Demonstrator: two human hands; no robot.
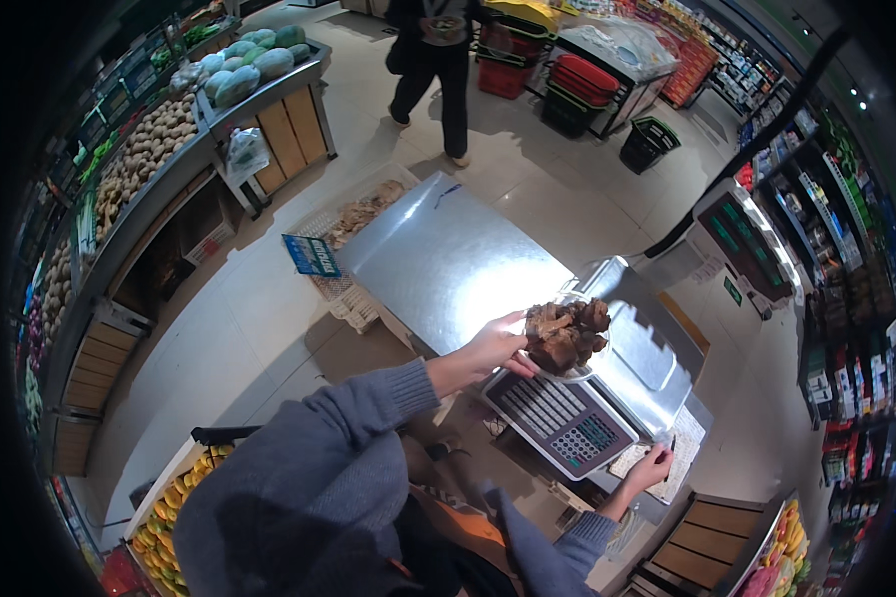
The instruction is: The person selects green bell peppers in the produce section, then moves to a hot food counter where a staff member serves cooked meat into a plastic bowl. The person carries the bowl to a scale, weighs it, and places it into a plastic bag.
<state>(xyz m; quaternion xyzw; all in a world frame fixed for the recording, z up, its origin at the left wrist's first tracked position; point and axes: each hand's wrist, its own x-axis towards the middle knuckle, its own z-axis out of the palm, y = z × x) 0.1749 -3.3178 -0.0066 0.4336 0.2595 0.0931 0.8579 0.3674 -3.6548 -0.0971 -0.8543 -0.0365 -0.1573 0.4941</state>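
Note:
My left hand (pixel 493 349) grips the rim of a clear plastic container (pixel 579 372) heaped with dark brown chunks of food (pixel 565 336), perhaps braised meat. It is over the near left edge of the metal pan (pixel 638 366) of an electronic price scale, above the keypad (pixel 560 425); whether it touches the scale I cannot tell. Right of the keypad, my right hand (pixel 651 466) pinches a dark pen (pixel 670 457) over paper sheets with writing (pixel 683 451).
A bare steel table (pixel 455 254) adjoins the scale, whose display (pixel 747 242) stands at right. Beyond the table sits a white plastic crate (pixel 328 287) of brown goods. A person (pixel 440 67) stands farther off, near shopping baskets (pixel 579 86). Produce stands (pixel 280 134) line the left.

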